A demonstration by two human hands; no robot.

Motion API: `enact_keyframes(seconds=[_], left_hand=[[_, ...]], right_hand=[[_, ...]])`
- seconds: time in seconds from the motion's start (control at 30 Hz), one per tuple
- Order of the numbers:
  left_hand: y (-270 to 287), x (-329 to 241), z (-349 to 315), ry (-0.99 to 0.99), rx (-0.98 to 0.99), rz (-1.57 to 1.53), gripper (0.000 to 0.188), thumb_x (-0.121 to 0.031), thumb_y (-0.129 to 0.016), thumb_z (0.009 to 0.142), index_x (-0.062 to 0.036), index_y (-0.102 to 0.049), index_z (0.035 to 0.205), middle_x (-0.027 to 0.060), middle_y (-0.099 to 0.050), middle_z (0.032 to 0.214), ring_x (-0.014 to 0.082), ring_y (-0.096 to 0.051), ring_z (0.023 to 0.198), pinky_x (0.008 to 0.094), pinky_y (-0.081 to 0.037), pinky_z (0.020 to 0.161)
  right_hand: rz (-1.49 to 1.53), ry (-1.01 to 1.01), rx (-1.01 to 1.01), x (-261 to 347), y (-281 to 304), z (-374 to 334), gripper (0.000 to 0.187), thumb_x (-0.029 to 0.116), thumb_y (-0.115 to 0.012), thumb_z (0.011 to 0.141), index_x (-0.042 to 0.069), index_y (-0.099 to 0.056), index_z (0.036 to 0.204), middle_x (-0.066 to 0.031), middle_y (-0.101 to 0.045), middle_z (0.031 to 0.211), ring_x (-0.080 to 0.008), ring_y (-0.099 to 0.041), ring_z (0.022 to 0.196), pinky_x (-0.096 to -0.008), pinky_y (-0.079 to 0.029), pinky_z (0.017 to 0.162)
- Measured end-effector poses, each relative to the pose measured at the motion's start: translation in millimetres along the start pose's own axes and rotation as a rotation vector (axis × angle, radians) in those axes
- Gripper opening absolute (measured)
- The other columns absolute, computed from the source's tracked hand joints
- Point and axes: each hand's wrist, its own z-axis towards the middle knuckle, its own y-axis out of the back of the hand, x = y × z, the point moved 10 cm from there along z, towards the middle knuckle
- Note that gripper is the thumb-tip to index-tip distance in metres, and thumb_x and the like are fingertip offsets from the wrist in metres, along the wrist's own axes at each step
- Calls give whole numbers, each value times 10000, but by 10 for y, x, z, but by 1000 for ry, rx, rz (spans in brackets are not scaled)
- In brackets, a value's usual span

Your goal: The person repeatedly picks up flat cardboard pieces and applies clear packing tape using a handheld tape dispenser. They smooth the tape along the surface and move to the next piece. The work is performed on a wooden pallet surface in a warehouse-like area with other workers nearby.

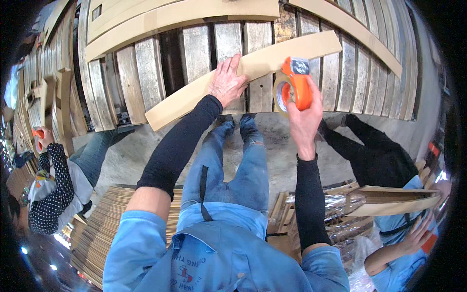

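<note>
A long, narrow strip of brown cardboard (272, 56) lies aslant across the wooden slats in front of me. My left hand (227, 80) presses on it near its middle, fingers stretched over the board and holding nothing. In my right hand (306, 114) is an orange tape dispenser (302, 90) with a roll of tape (282, 94) on its left side. The dispenser is just below the strip's right part; whether it touches the cardboard I cannot tell.
More cardboard pieces (189, 17) lie farther back on the slatted table (260, 92). At left a person (58, 194) holds an orange tool; another person (399, 238) is at right beside a folded cardboard piece (394, 207). Stacked flat cardboard (116, 219) sits behind me at left.
</note>
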Motion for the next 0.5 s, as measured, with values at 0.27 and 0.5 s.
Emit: enact_keyframes(seconds=[0.27, 0.5], left_hand=[[-40, -99, -88, 2, -148, 31, 137, -256, -731, 765, -132, -765, 811, 221, -456, 1482, 369, -426, 1368, 472, -349, 1133], [-77, -16, -152, 96, -153, -17, 169, -242, -758, 734, -86, -771, 798, 198, -461, 1502, 348, -427, 1398, 463, -332, 1165]], right_hand=[[-473, 336, 330, 465, -1102, 600, 299, 145, -757, 792, 81, -773, 1084, -155, -679, 1133, -334, -708, 971, -431, -567, 894], [-687, 350, 549, 438, -1332, 462, 302, 168, -741, 794, 87, -782, 1082, -184, -690, 1119, -366, -717, 945, -460, -582, 844]])
